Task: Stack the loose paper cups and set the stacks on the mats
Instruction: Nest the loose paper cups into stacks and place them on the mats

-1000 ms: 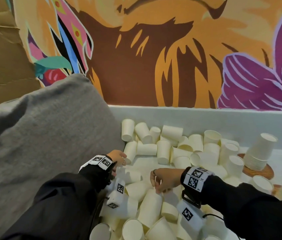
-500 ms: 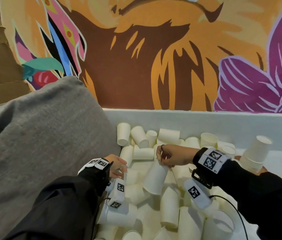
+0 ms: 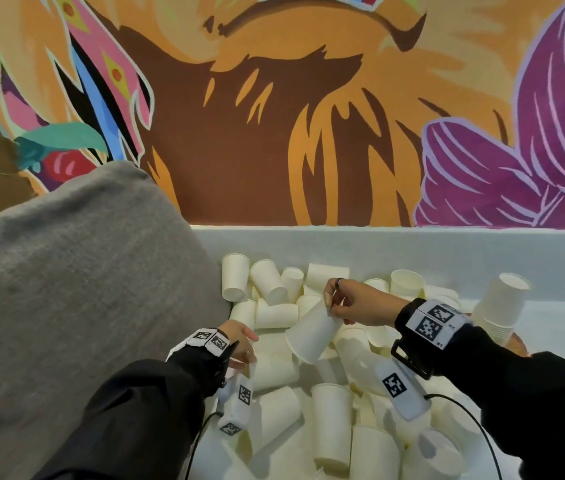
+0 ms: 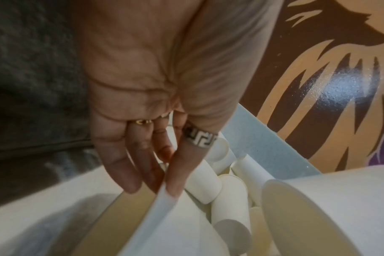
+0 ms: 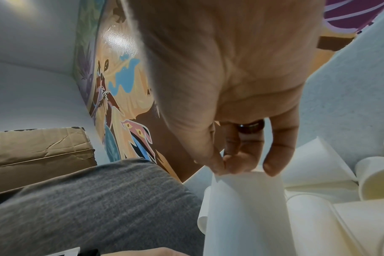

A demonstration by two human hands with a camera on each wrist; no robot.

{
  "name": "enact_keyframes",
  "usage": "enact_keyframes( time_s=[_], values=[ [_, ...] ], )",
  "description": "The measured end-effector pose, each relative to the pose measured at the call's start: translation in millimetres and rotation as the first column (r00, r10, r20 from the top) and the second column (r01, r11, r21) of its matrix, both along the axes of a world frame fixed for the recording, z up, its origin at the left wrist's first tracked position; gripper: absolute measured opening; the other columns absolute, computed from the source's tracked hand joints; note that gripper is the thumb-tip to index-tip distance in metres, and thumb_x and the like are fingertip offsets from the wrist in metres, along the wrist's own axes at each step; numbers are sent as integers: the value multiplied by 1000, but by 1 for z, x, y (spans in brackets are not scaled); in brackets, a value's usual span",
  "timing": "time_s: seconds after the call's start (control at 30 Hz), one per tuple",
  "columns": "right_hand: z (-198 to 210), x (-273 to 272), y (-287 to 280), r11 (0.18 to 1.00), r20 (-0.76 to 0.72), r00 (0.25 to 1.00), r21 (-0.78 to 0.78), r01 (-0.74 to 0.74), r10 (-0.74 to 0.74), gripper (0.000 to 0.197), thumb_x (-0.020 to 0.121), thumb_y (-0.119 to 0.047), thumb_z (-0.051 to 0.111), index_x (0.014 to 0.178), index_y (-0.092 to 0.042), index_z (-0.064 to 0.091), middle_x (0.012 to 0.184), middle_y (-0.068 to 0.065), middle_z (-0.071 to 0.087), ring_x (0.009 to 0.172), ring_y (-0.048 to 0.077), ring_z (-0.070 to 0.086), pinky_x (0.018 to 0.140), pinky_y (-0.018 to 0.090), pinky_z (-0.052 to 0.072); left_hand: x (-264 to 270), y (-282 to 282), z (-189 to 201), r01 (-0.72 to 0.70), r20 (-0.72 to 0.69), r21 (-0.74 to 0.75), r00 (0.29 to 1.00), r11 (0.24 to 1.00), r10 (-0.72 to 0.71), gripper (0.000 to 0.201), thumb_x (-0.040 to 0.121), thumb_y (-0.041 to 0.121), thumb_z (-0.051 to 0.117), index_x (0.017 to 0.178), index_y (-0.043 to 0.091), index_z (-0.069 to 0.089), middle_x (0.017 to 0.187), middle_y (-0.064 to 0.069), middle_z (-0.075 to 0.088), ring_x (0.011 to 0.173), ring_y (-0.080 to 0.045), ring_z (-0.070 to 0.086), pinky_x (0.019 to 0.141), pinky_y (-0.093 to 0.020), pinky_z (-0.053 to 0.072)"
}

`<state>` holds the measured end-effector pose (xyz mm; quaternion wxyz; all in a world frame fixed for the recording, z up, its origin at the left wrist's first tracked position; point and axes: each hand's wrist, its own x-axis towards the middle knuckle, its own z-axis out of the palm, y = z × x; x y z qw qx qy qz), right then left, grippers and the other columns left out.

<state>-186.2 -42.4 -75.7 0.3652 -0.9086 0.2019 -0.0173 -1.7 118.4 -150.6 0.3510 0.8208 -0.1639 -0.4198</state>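
Plain white paper cup (image 3: 312,332), upside-down, tilted; right-hand fingers (image 5: 272,166) pinch its base; left fingers (image 4: 175,183) prob. pinching another's rim.

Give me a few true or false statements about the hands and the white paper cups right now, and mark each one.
1. The right hand pinches an upside-down white paper cup by its base. True.
2. The left hand hangs free, touching nothing. False: its fingers pinch the rim of another white paper cup.
3. A stack of white paper cups stands on the round brown mat. True.
4. The grey cushion lies right of the cups. False: it lies left.
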Motion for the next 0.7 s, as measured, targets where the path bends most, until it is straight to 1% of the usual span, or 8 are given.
enact_keyframes(
  time_s=[0.17,0.2,0.27,0.3,0.37,0.47,0.57,0.7],
  values=[
    [9,2,-8,997,110,991,-24,79,-76,18,91,-4,49,82,-20,49,79,-1,52,62,14,50,59,19,44,10,-4,16,-46,37,-155,998,987,52,30,85,-16,41,91,10,55,72,-13,55,61,-24,58,56,-33,50],
    [10,2,-10,995,133,986,-15,100,-97,18,91,-4,49,82,-19,49,80,0,52,63,14,50,59,19,45,11,-5,20,-65,42,-203,996,977,75,33,85,-18,38,91,10,55,72,-12,52,59,-24,56,55,-34,50],
    [13,3,-13,990,178,975,-6,138,-134,18,91,-4,50,81,-20,48,82,3,52,65,16,50,63,24,47,14,-7,33,-86,56,-298,993,951,107,39,83,-23,34,90,8,56,73,-10,48,58,-23,53,55,-34,49],
    [16,3,-14,988,198,968,-5,156,-152,19,91,-5,50,81,-20,48,82,3,52,64,16,51,65,27,47,15,-7,41,-86,51,-344,993,935,110,40,81,-25,34,92,8,56,74,-9,47,58,-23,53,54,-35,49],
    [21,3,-15,982,244,951,17,189,-188,18,92,-5,49,82,-20,48,80,2,52,63,16,51,62,23,44,16,-6,58,-69,38,-428,995,901,94,40,80,-26,41,97,6,56,77,-8,46,61,-21,52,54,-35,52],
    [31,3,-12,972,310,922,118,202,-230,15,93,-3,46,87,-16,46,79,3,52,62,15,48,58,19,39,14,-5,88,-19,49,-536,997,844,54,39,82,-22,50,109,6,56,82,-7,49,67,-18,53,52,-26,55],
    [40,4,-5,962,372,898,222,158,-233,17,94,0,46,87,-16,45,78,6,50,63,16,47,62,21,40,7,-4,112,14,61,-608,998,794,29,41,87,-17,49,115,12,55,93,-7,55,75,-18,57,57,-26,55],
    [47,10,12,948,439,872,307,81,-216,18,94,2,46,86,-15,43,74,8,49,62,16,47,65,21,42,-4,-1,131,26,37,-686,999,727,-1,38,94,-10,38,119,14,54,109,-8,59,92,-20,59,72,-35,53]
  ],
)
